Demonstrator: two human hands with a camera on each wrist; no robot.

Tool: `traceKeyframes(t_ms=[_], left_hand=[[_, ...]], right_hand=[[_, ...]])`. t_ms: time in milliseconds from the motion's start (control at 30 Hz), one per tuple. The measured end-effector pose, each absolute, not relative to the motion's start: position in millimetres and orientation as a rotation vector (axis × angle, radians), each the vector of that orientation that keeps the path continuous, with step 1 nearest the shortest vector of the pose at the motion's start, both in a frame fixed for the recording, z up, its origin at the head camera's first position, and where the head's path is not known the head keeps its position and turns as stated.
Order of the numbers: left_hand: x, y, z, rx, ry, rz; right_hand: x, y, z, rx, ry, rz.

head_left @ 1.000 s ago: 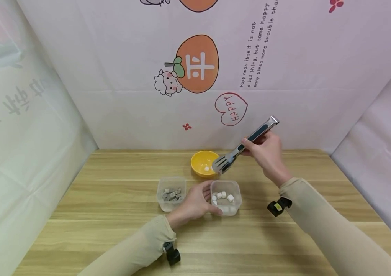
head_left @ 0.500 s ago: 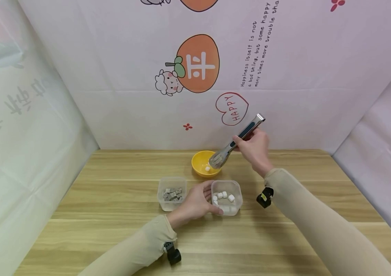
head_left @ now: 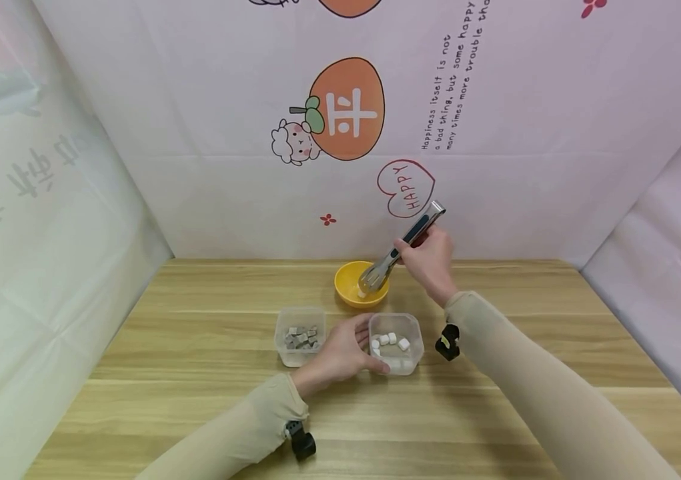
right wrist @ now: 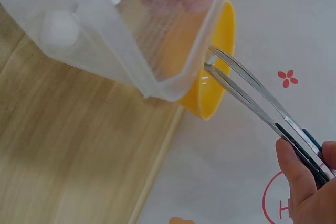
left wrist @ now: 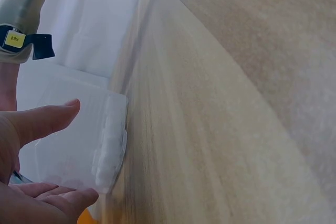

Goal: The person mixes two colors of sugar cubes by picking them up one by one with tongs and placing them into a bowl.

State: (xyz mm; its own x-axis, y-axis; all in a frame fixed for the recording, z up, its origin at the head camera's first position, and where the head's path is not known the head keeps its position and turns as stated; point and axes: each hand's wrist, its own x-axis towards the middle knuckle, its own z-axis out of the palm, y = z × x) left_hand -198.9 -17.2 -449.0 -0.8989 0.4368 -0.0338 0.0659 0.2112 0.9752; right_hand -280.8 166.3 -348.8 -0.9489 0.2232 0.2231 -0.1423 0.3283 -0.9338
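Observation:
In the head view, my right hand grips metal tongs with dark handle inlays, tilted down into a yellow bowl. A white cube shows in the bowl at the tongs' tips. The right wrist view has something pale between the tips of the tongs. My left hand holds the left side of a clear plastic container, thumb at the front and fingers behind. Several white cubes lie inside it.
Left of my left hand stands a second clear container with several grey cubes. The bowl is near the back edge of the wooden table, close to a printed white cloth.
My right hand has moved left with the tongs, and their tips have gone from the bowl's right rim down into the bowl. The left hand and the container stay in place.

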Motion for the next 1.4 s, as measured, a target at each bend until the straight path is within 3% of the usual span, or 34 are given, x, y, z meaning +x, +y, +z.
traceKeyframes(t_ms=[567,1033,1400], left_hand=[[-198.0,-17.2,-448.7,0.491,2.168,1.760],[-197.5,-16.6,-448.8,0.465,2.182,1.756],[-196.9,-16.2,-447.2,0.463,2.172,1.767]], right_hand=[[-271.5,171.3,-345.7,0.003,-2.282,1.555],[-227.3,198.7,-297.7,0.261,-2.256,1.391],[-195.9,206.1,-299.8,0.406,-2.354,1.211]])
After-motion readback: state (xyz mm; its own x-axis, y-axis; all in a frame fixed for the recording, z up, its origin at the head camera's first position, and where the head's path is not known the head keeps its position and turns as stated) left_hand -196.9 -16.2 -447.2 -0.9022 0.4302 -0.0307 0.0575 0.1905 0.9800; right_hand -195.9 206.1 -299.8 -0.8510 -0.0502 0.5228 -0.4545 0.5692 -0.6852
